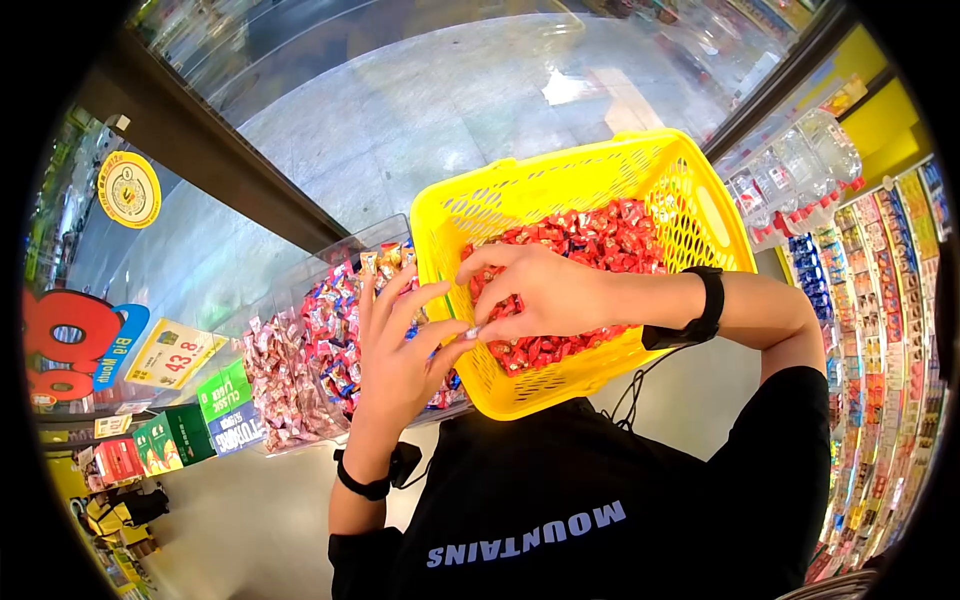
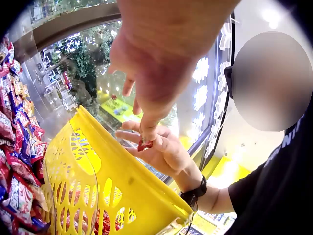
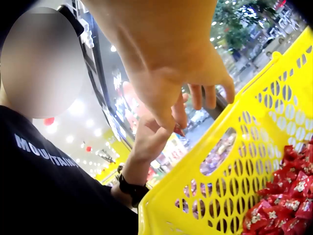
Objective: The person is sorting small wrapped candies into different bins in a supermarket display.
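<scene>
A small red-wrapped candy (image 2: 145, 145) is pinched between thumb and finger of both hands, which meet at the rim of a yellow basket (image 1: 480, 385). The left hand (image 1: 400, 345) comes from the left with its other fingers spread. From the right reaches the right hand (image 1: 535, 290), above the basket's near-left part. Many red-wrapped candies (image 1: 610, 235) lie inside the basket. In the right wrist view a bit of the red candy (image 3: 179, 129) shows at the fingertips.
Left of the basket, a clear bin holds pink candies (image 1: 285, 380) and mixed wrapped candies (image 1: 335, 320). Price signs (image 1: 170, 355) stand further left. Bottles (image 1: 800, 170) and stocked shelves (image 1: 880, 370) line the right side. A window frame (image 1: 230, 150) crosses behind.
</scene>
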Demonstrator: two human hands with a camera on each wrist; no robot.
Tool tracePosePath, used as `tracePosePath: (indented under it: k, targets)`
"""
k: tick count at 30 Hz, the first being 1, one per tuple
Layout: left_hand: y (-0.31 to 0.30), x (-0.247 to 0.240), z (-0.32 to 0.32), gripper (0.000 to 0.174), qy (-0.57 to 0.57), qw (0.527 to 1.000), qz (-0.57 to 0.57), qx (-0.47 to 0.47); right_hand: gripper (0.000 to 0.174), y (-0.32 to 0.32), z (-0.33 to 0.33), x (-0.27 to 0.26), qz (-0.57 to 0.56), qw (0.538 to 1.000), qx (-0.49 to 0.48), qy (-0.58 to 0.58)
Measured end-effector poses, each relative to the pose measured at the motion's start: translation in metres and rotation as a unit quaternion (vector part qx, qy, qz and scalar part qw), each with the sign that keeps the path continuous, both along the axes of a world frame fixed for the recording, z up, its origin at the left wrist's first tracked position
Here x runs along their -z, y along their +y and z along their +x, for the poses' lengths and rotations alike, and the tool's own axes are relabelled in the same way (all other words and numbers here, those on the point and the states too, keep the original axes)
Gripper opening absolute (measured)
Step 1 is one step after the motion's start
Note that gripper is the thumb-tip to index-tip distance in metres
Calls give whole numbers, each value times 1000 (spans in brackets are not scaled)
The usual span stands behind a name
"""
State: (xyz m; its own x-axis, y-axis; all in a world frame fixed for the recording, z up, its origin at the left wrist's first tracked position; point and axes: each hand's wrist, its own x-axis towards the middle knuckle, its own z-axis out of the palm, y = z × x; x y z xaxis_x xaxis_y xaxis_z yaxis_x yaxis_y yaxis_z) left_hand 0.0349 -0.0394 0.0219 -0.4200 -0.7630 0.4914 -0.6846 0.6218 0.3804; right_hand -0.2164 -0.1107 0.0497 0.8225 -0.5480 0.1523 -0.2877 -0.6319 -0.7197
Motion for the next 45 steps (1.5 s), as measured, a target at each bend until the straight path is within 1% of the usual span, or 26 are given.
tracePosePath:
  k: [2, 3, 4, 5, 6, 8, 11, 14, 15, 17, 18, 21, 24, 27, 30, 31, 33, 34, 35, 37, 38, 40, 41, 44, 45]
  targets:
    - [4, 0, 1, 30, 4, 1000, -17, -22, 26, -7, -8, 6, -5, 1000, -6, 17]
    - [5, 2, 5, 30, 13, 999, -20, -38, 31, -15, -16, 12, -37, 998, -12, 52]
    - [7, 4, 10, 31, 23, 998, -22, -54, 39, -27, -28, 12, -3, 994, -18, 108]
    - [8, 11, 19, 33, 54, 996, -22, -67, 43, -43, -42, 19, 32, 978, -17, 207]
    - [11, 19, 29, 32, 55, 994, -10, -95, 47, -61, -58, 35, 67, 950, -16, 303]
    - [19, 38, 46, 29, 55, 988, 14, -146, 57, -88, -102, 75, 45, 930, 26, 363]
    - [30, 66, 58, 30, -54, 980, 24, -191, 63, -111, -136, 114, 8, 863, 99, 495]
    - [42, 86, 56, 35, -11, 975, 108, -192, 65, -123, -160, 147, 14, 874, 74, 480]
    - [44, 92, 55, 42, -23, 973, 116, -201, 60, -118, -157, 150, 9, 872, 97, 479]
    - [47, 107, 50, 42, -17, 970, 114, -214, 56, -117, -162, 169, -56, 884, 76, 458]
    - [47, 112, 48, 42, -14, 969, 112, -220, 54, -116, -161, 170, -88, 888, 66, 447]
    - [46, 116, 47, 43, -14, 970, 100, -220, 49, -117, -159, 169, -44, 877, 69, 473]
    - [46, 115, 46, 41, -17, 970, 100, -220, 45, -127, -160, 170, -59, 862, 40, 502]
    - [46, 115, 45, 41, -17, 970, 101, -220, 40, -133, -161, 160, -26, 855, 63, 515]
    - [46, 115, 45, 40, -19, 971, 99, -216, 37, -136, -164, 148, -12, 845, 49, 532]
    - [46, 115, 45, 40, -20, 971, 97, -216, 36, -134, -159, 133, 6, 853, 56, 520]
    - [47, 113, 46, 41, -29, 972, 75, -220, 35, -136, -159, 123, -3, 888, 40, 458]
    - [47, 111, 46, 41, -33, 972, 64, -223, 35, -134, -153, 109, -8, 904, 31, 427]
    - [45, 106, 50, 41, -29, 975, 42, -218, 39, -133, -146, 95, 8, 893, 34, 449]
    - [40, 89, 58, 42, -18, 977, 6, -212, 46, -118, -129, 59, 8, 943, 5, 333]
    - [38, 79, 60, 46, -1, 977, -16, -211, 50, -107, -119, 42, 11, 962, -13, 273]
    - [32, 47, 55, 45, 19, 978, -17, -207, 57, -79, -93, 3, 13, 973, -41, 228]
    - [29, 33, 50, 45, 26, 982, -20, -186, 61, -67, -81, -11, 13, 977, -57, 204]
    - [23, 5, 24, 44, 34, 992, -14, -123, 56, -39, -55, -25, -21, 989, -116, 94]
    - [19, -1, 17, 43, 31, 994, -3, -102, 57, -32, -45, -32, -17, 987, -143, 76]
